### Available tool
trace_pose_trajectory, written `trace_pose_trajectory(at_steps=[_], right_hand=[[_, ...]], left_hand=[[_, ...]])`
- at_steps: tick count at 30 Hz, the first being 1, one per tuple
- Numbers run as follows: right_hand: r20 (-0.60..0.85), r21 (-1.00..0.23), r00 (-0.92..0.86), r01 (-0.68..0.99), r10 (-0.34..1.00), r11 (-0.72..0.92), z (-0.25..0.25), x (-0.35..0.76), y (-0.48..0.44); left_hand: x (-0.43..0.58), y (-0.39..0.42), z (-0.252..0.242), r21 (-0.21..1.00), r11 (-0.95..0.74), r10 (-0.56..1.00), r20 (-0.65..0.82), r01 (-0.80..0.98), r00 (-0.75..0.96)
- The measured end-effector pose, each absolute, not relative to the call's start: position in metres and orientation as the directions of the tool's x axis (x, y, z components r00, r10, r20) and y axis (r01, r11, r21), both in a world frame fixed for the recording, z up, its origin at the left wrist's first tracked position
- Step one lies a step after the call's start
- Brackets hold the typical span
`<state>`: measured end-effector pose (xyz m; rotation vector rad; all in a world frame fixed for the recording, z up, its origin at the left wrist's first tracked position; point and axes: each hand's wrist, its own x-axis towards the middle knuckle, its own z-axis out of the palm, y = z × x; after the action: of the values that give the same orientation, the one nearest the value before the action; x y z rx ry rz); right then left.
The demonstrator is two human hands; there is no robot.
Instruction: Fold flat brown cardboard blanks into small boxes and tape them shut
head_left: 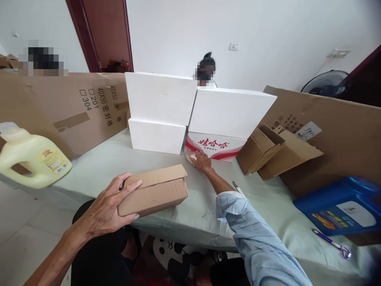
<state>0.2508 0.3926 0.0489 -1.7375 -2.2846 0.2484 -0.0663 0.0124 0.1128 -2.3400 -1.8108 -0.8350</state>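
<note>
pale green cloth (pixel 98 169) across the table, and the left hand (pixel 110 200) is clamped on a small brown box (pixel 157 192) at the near edge; right hand (pixel 203 161) on a clear plastic packet (pixel 191 157), grip unclear, just before the red-and-white carton (pixel 218 145)!

Plain indoor rm, home or small workshop, can't tell which: white wall (pixel 166 39) w/ socket (pixel 233 47) far, dark-red door (pixel 107 35) far L, fan (pixel 324 79) far R, pale tiled floor (pixel 18 242) near L. Cloth-covered surface (pixel 205 206) w/ cardbd panels (pixel 342 147) L & R, other ppl (pixel 210 61) beyond.
</note>
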Motion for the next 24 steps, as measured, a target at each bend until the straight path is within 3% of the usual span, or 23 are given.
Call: trace_pose_trajectory(at_steps=[3,6,13,18,24], right_hand=[[0.090,-0.376,-0.241,0.890,0.966,0.257,0.059,0.258,0.383],[0.166,-0.469,-0.256,0.829,0.952,0.305,0.070,0.266,0.365],[0.425,-0.614,-0.407,0.527,0.809,0.588,0.095,0.276,0.271],[0.600,-0.560,-0.545,0.236,0.585,0.794,0.110,0.269,0.190],[0.693,-0.362,-0.594,0.201,0.407,0.910,0.129,0.258,0.157]], left_hand=[[-0.066,0.015,0.113,0.304,-0.304,0.877,0.458,0.903,0.141],[-0.065,0.016,0.115,0.348,-0.299,0.890,0.437,0.889,0.128],[-0.066,0.013,0.116,0.506,-0.341,0.888,0.450,0.793,0.095],[-0.069,0.002,0.108,0.657,-0.369,0.861,0.508,0.657,-0.024],[-0.072,-0.005,0.111,0.648,-0.403,0.845,0.535,0.647,-0.010]])
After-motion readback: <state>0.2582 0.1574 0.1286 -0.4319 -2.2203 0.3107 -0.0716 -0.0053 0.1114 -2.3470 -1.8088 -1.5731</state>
